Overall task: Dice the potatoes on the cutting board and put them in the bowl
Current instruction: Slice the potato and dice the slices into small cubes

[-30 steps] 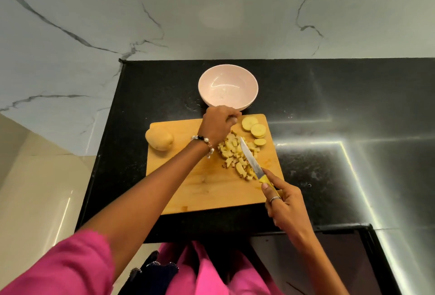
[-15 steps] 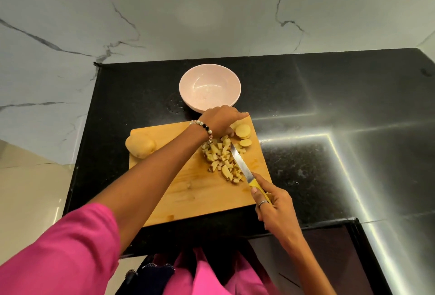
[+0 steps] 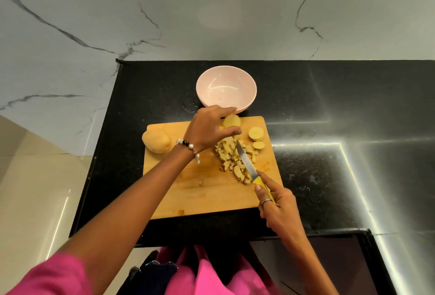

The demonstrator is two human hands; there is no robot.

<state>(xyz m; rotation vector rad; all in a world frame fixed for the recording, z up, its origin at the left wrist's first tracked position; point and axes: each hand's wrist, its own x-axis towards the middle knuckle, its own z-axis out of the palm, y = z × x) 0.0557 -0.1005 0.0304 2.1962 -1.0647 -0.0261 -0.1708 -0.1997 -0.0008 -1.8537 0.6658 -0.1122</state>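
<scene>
Roughly half done — a diced pile (image 3: 235,159) sits mid-board (image 3: 200,191), bowl (image 3: 226,88) unfilled, whole potato (image 3: 157,140) untouched; left hand (image 3: 209,130) pinches a potato piece (image 3: 231,121), right hand (image 3: 277,203) grips the knife (image 3: 247,165)

A black speckled counter (image 3: 329,111) carries everything, butting against a white marble-veined wall along its far edge. A pale pink bowl (image 3: 226,89) sits near the far left corner. A wooden cutting board (image 3: 202,191) lies just in front of the bowl, reaching almost to the counter's near edge and close to its left edge.
</scene>
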